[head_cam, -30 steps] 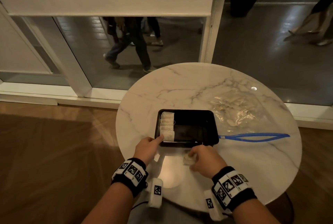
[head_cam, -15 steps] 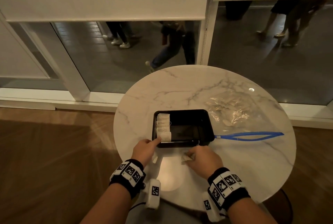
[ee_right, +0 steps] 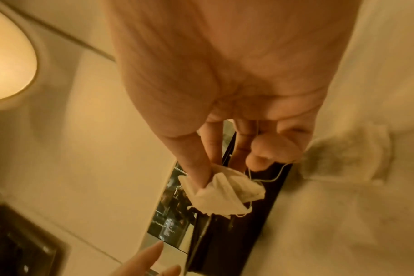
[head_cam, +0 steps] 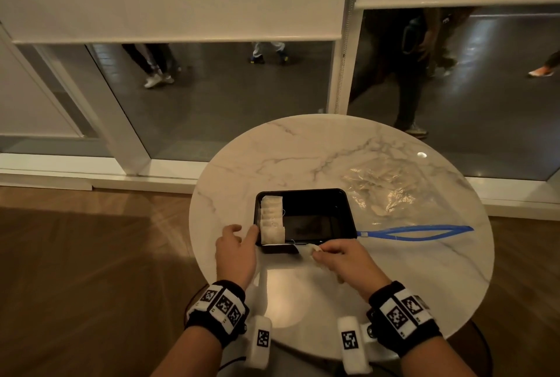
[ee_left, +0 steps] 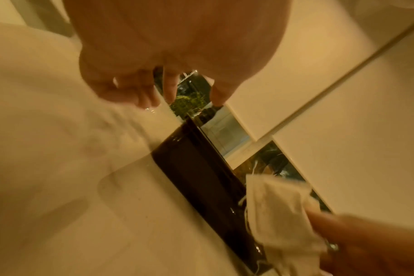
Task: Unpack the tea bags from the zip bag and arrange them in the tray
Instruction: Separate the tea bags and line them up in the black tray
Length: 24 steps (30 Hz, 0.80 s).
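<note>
A black tray (head_cam: 333, 194) sits mid-table with a column of white tea bags (head_cam: 272, 220) along its left side. My right hand (head_cam: 316, 250) pinches one tea bag (head_cam: 308, 248) between thumb and forefinger at the tray's near rim; the same tea bag (ee_right: 227, 194) trails its string in the right wrist view. My left hand (head_cam: 244, 231) lies relaxed beside the tray's near left corner, forefinger by the rim, holding nothing. The clear zip bag (head_cam: 394, 191) with a blue zipper (head_cam: 415, 232) lies right of the tray, more tea bags inside.
Another tea bag (ee_right: 345, 158) lies on the marble table (head_cam: 303, 149) beside my right hand. The round table's edge is close on every side. Behind it are glass panels with people walking past outside.
My right hand has lifted its tea bag off the table and moved forward to the tray's near rim. My left hand has drawn slightly left from the tray corner.
</note>
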Available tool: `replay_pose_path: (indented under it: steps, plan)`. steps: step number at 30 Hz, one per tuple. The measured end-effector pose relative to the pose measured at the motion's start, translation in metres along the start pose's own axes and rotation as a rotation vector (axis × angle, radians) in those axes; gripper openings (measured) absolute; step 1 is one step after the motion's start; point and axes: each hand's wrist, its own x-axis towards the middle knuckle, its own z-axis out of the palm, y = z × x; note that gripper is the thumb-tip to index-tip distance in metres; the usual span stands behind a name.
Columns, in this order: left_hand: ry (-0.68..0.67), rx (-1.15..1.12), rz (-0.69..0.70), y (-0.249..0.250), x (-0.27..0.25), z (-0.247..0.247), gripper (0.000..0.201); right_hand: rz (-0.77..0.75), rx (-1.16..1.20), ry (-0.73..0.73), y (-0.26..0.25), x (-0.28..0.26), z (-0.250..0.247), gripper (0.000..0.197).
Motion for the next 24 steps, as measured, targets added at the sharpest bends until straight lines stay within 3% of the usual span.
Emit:
replay_pose_path:
  steps: [2, 4, 6, 8, 12, 15, 19, 24]
  plan:
    - [0.056, -0.011, 0.186, 0.019, -0.018, -0.003, 0.016, 0.049, 0.135, -0.010, -0.002, -0.002, -0.001, 0.011]
    - [-0.086, -0.025, 0.325, 0.031, -0.028, 0.000, 0.006, 0.091, 0.307, -0.048, -0.004, -0.002, -0.002, 0.014]
    - [-0.337, 0.001, 0.338, 0.037, -0.030, 0.006, 0.008, 0.108, 0.436, -0.113, -0.005, -0.003, -0.004, 0.022]
    - [-0.504, 0.024, 0.320, 0.040, -0.030, 0.013, 0.011, 0.105, 0.509, -0.162, -0.007, -0.003, -0.005, 0.027]
    - [-0.521, -0.044, 0.299, 0.045, -0.028, 0.021, 0.006, 0.106, 0.552, -0.146, -0.007, -0.003, -0.008, 0.025]
    - [-0.482, -0.037, 0.305, 0.047, -0.027, 0.021, 0.007, 0.101, 0.429, -0.067, -0.003, -0.004, -0.014, 0.019]
    - [-0.409, 0.017, 0.350, 0.046, -0.020, 0.014, 0.009, 0.111, 0.026, 0.050, 0.006, -0.005, -0.023, 0.018]
    - [-0.443, 0.069, 0.382, 0.051, -0.018, 0.009, 0.010, 0.170, -0.321, 0.063, 0.006, -0.008, -0.034, 0.024]
